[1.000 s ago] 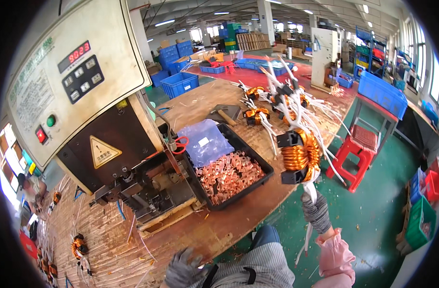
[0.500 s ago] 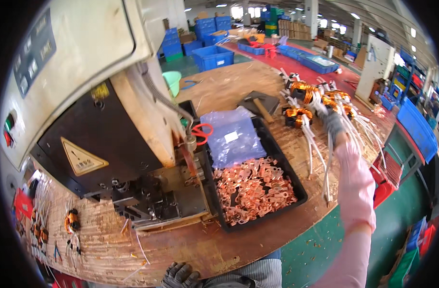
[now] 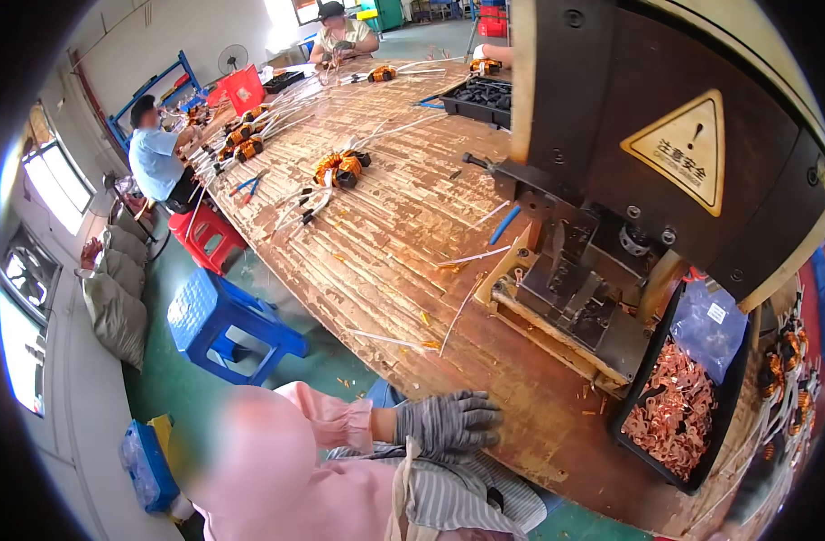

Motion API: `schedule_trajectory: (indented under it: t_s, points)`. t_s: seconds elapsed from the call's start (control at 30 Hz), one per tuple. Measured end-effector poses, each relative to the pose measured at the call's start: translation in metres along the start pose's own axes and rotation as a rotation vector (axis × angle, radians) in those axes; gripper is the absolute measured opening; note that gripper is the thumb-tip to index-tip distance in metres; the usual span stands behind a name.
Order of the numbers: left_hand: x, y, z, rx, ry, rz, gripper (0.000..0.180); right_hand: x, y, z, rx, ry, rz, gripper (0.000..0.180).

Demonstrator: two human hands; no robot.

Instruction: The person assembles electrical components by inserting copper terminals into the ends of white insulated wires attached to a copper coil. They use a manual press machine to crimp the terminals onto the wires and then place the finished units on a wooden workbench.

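My left hand (image 3: 447, 422), in a grey striped glove, lies on the front edge of the wooden table (image 3: 412, 307) with its fingers stretched out and nothing in them. At the right rim a dark, blurred shape that looks like my gloved right hand (image 3: 757, 478) is among white leads beside several copper-wound ring coils (image 3: 778, 370); its fingers are smeared. Between the hands stands a black press (image 3: 593, 288). Beside it a black tray (image 3: 742, 379) holds copper terminal lugs (image 3: 672, 410) and a bluish plastic bag (image 3: 708, 326).
A ring coil (image 3: 340, 168) with white leads lies mid-table, near blue-handled pliers (image 3: 248, 185). Two seated co-workers (image 3: 160, 158) sit at the far side; another person's hand (image 3: 495, 54) shows behind the press. A black bin (image 3: 476, 101) holds dark parts. A blue stool (image 3: 223, 316) stands left.
My view has swung left, so the press and tray now appear further right. My right hand, earlier on the coils with its sleeve plain, is now blurred at the rim. More of my left hand shows.
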State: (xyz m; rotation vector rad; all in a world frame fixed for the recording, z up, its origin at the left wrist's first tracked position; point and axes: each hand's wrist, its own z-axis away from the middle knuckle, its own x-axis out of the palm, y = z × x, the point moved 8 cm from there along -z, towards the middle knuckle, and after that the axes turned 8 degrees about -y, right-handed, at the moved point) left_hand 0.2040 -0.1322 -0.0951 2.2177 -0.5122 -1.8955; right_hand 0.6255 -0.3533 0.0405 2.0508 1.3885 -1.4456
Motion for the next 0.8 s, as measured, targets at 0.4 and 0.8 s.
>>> schedule_trajectory:
  t_s: [0.4, 0.8]
  points:
    - [-0.270, -0.310, 0.190, -1.517, -0.142, -0.802, 0.037, 0.130, -0.184, 0.173, 0.164, 0.140, -0.424, 0.017]
    - [-0.237, -0.318, 0.312, -1.323, 0.333, -0.154, 0.036, 0.156, -0.215, 0.177, 0.053, 0.087, -0.099, 0.013]
